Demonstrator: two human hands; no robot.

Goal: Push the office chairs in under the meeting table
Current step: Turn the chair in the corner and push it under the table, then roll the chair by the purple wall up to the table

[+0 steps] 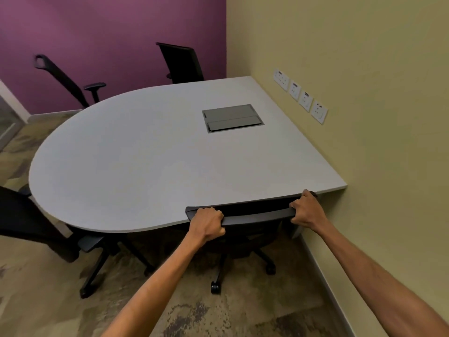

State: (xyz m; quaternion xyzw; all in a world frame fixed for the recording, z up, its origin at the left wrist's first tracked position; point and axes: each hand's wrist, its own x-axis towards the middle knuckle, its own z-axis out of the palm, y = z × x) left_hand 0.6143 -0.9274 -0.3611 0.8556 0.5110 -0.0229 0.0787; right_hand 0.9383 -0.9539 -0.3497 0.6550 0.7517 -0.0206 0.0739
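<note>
Gripping tight, our left hand (208, 223) and right hand (306, 210) clamp the chair backrest (255, 215), which touches the bench (145, 166) edge at twelve o'clock.

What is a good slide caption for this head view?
Both hands, left and right, hold a chair backrest at the meeting table.
</note>
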